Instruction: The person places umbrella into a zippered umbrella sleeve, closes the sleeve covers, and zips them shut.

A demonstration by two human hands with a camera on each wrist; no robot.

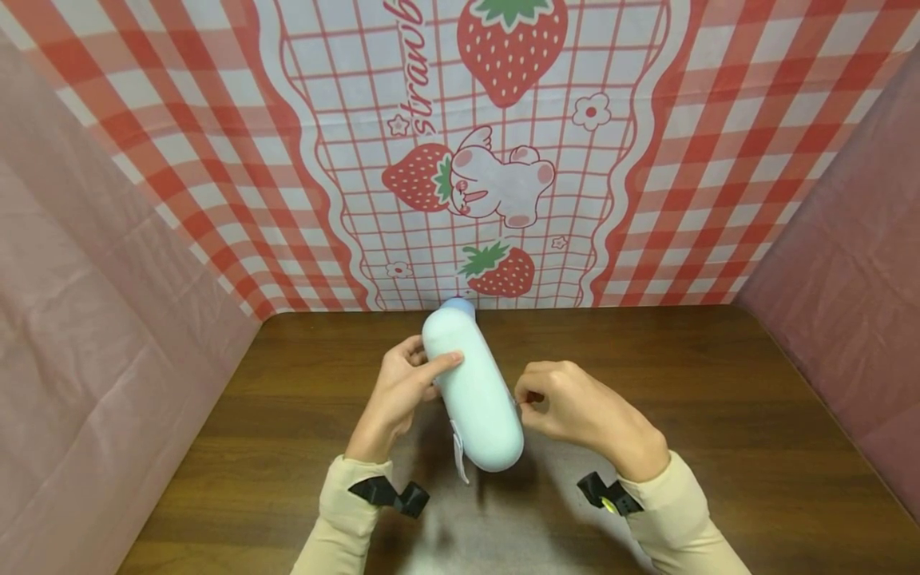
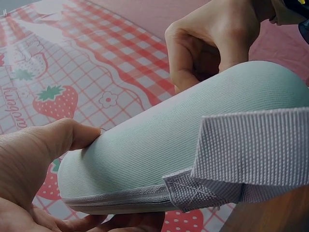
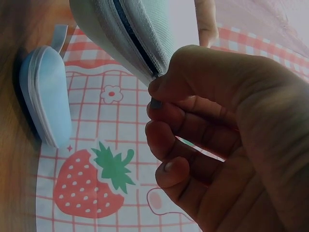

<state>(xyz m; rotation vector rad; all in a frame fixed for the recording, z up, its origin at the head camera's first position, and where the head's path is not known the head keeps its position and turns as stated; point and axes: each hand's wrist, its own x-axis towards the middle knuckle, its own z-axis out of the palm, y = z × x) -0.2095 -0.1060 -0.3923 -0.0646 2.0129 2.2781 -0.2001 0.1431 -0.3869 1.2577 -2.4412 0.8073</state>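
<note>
A mint-green zippered case [image 1: 477, 399], long with rounded ends, is held above the table at a slant. My left hand [image 1: 398, 383] grips its far end, thumb on the top face and fingers beneath. A pale grey webbing strap [image 2: 251, 150] hangs from the case's left side. On its right side, my right hand [image 1: 575, 403] pinches the zipper pull [image 3: 155, 103] between thumb and forefinger. The right wrist view shows the zipper parted along a dark gap above that pull. Inside the case, the contents are hidden.
A light blue zippered case [image 3: 50, 96] with a small loop stands at the table's back edge, partly behind the mint one in the head view. The brown wooden table [image 1: 309, 383] meets a strawberry-print cloth [image 1: 611, 200] at the back, with pink cloth [image 1: 108, 319] at both sides.
</note>
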